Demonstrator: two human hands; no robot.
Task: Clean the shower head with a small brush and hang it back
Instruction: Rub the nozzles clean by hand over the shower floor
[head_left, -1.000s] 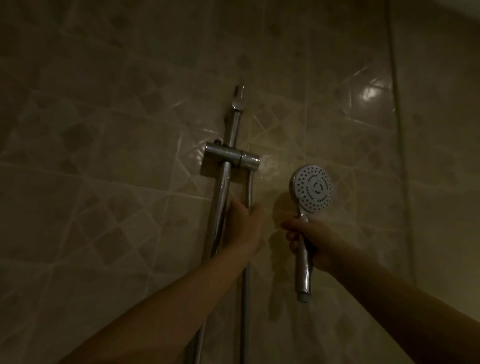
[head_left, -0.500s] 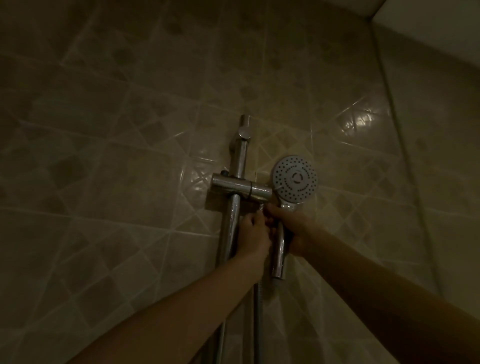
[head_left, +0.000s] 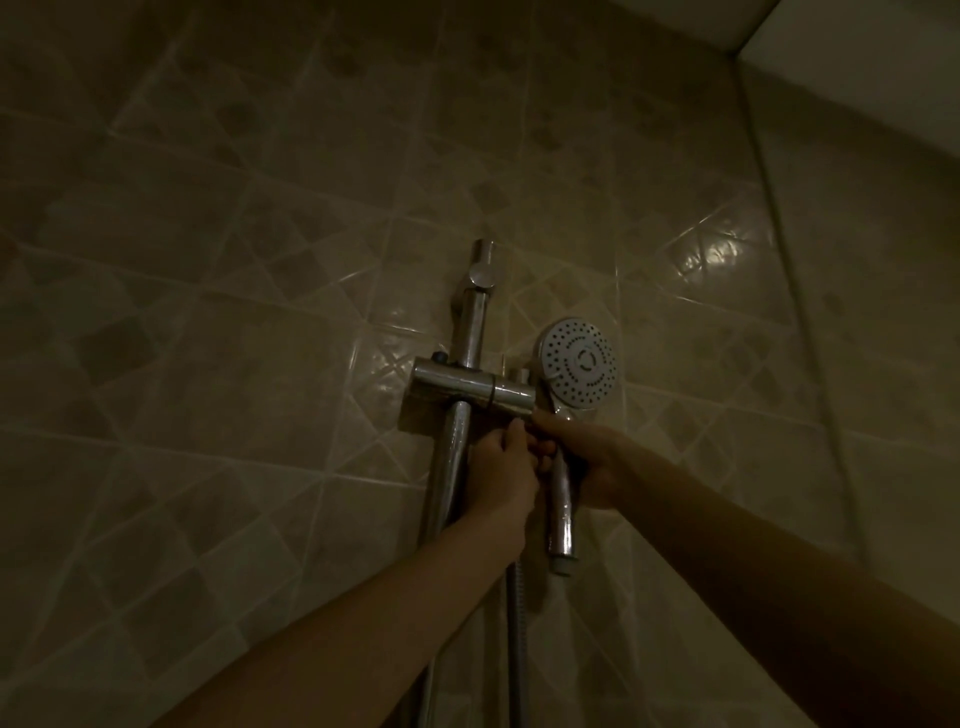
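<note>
The chrome shower head (head_left: 579, 362) faces me, its round spray face just right of the holder bracket (head_left: 475, 387) on the vertical rail (head_left: 457, 441). My right hand (head_left: 584, 457) is shut on the shower head's handle, whose open lower end (head_left: 562, 558) sticks out below my fingers. My left hand (head_left: 501, 475) grips the metal hose (head_left: 514, 639) right under the bracket, fingertips touching my right hand. No brush is in sight.
A tiled wall (head_left: 234, 364) fills the view in dim light. A side wall meets it at a corner (head_left: 779, 270) on the right. The rail's top mount (head_left: 483, 273) sits above the bracket.
My right hand has carried the shower head up and left, from well right of the rail to beside the bracket. My left hand slid up the hose to just under the bracket.
</note>
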